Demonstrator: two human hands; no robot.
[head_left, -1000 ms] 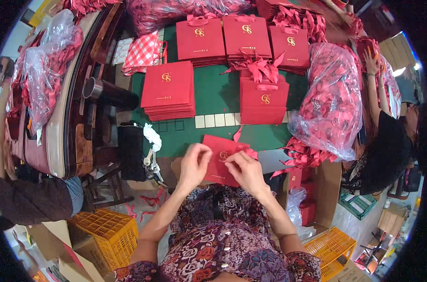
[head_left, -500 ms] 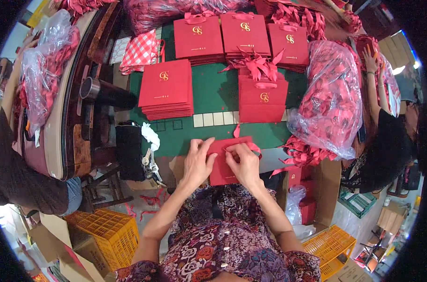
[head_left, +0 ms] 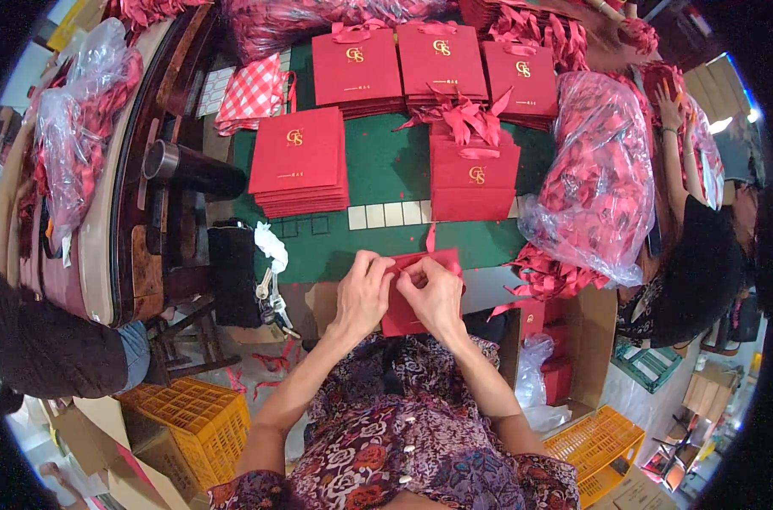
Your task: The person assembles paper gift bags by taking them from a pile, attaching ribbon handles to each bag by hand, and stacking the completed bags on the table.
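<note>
A red paper bag (head_left: 399, 321) lies flat at the table's near edge, under both my hands. My left hand (head_left: 365, 291) is over its left side, fingers bent and closed at the upper part of the bag. Close beside it, my right hand (head_left: 432, 293) pinches thumb and fingers together above the bag's middle. The fingertips nearly meet, and the small piece between them is mostly hidden, apparently ribbon. A thin red ribbon end (head_left: 430, 236) sticks up beyond the bag's far edge.
Stacked red bags (head_left: 297, 157) stand on the green table (head_left: 373, 170), with more behind. Right is a clear plastic sack of ribbons (head_left: 594, 170); left are a dark tumbler (head_left: 191, 170) and keys (head_left: 266, 285). Orange crates (head_left: 186, 425) flank me. People sit at both sides.
My left hand has moved right and its fingers have closed in. My right hand has shifted slightly left, bringing the fingertips together over the bag. The ribbon loop beside my right hand no longer shows clearly.
</note>
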